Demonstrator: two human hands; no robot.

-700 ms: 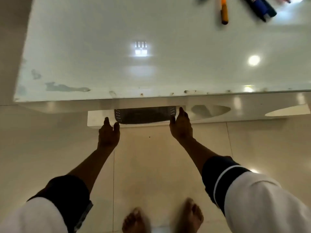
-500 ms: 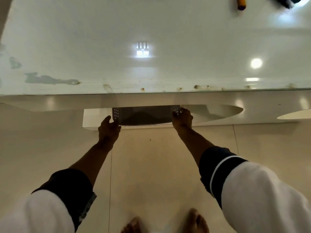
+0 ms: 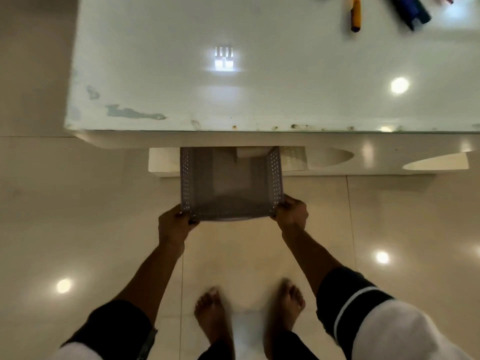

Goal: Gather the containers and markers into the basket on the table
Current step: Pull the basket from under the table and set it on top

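Note:
A grey perforated basket (image 3: 230, 209) is held in front of me below the table's front edge, its far end still under the tabletop. My left hand (image 3: 172, 226) grips its near left corner and my right hand (image 3: 291, 213) grips its near right corner. The basket looks empty. On the white glossy table (image 3: 181, 94), at the far right, lie an orange marker (image 3: 355, 14) and a dark blue marker (image 3: 411, 10), both partly cut off by the frame's top edge. No containers are in view.
A white lower shelf (image 3: 389, 165) with oval cut-outs runs beneath the tabletop. The floor is beige glossy tile (image 3: 91, 216). My bare feet (image 3: 246, 313) stand just behind the basket. The table's left end shows at the upper left.
Both hands took hold of the basket on the lower shelf and drew it out towards me. The markers on the table have come back into view.

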